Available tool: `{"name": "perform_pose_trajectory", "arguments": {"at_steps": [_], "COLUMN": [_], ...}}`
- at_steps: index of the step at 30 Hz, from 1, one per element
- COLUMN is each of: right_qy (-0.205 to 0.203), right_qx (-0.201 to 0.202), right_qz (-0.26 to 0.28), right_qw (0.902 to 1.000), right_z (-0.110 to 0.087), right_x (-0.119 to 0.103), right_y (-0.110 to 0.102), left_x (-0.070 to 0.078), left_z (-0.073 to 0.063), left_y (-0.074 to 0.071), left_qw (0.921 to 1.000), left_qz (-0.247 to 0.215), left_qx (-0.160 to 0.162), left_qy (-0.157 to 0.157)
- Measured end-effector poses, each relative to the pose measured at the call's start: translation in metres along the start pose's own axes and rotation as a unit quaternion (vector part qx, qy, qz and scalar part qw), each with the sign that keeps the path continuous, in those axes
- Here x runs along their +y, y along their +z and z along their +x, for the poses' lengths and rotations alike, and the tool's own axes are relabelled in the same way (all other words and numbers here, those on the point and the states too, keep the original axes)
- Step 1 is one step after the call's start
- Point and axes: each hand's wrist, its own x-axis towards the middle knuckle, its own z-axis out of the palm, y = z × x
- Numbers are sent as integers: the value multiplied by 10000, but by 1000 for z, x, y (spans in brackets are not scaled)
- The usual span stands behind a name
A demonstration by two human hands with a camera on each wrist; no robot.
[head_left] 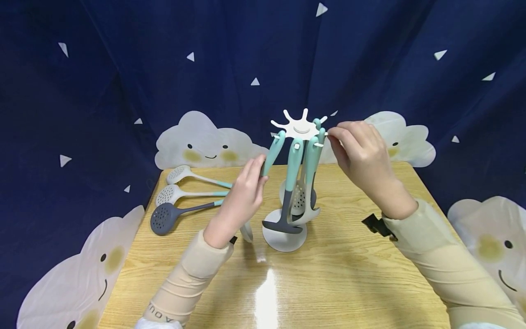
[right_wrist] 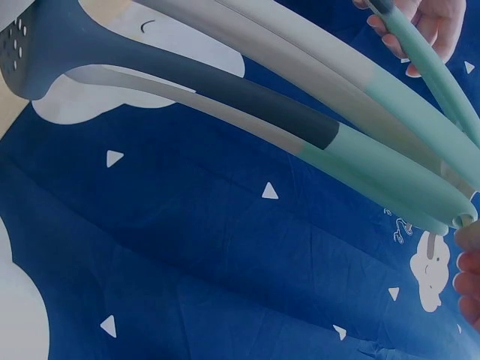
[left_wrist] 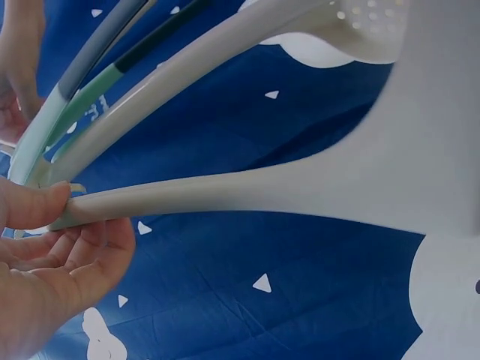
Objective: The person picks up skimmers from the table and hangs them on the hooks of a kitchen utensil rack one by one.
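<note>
A white utensil rack (head_left: pixel 301 129) with radiating hooks stands upright on its round base (head_left: pixel 283 242). My left hand (head_left: pixel 245 194) pinches the teal handle of a light grey turner (left_wrist: pixel 225 191), whose top meets a left hook; its broad head points down. On the opposite side, my right hand (head_left: pixel 363 153) pinches the tip of a hook beside a hanging teal handle. Several utensils hang from the rack, among them a dark grey one (head_left: pixel 285 212), a light grey one (head_left: pixel 307 212) and a dark skimmer (right_wrist: pixel 19 56) with holes. Overlapping handles partly hide those at the back.
Left of the rack, two light grey skimmers (head_left: pixel 165 195) and a dark grey skimmer (head_left: pixel 164 218) lie on the wooden table (head_left: pixel 349 265), handles toward the rack. Behind the table hangs a dark blue curtain (head_left: pixel 230 41) with white clouds and triangles.
</note>
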Motion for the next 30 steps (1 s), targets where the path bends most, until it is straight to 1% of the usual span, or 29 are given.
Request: {"name": "perform_pose_trajectory", "arguments": {"at_steps": [7,18,23,30], "right_qy": [15,19,25,14], "right_qx": [17,25,64,96], "right_qz": [16,19,49,47], "right_qw": [10000,10000,10000,9999], "right_z": [0,0,0,-1], "right_x": [0,0,0,0], "right_y": [0,1,1,1], "left_x": [0,0,0,-1], "left_z": [1,2,2,3], "left_y": [6,15,19,23], "left_qw": [10000,9996,9993,9985], "left_qz": [-46,-260,-325,-505], "left_qx": [17,74,174,224], "left_qy": [-2,-81,-65,21]}}
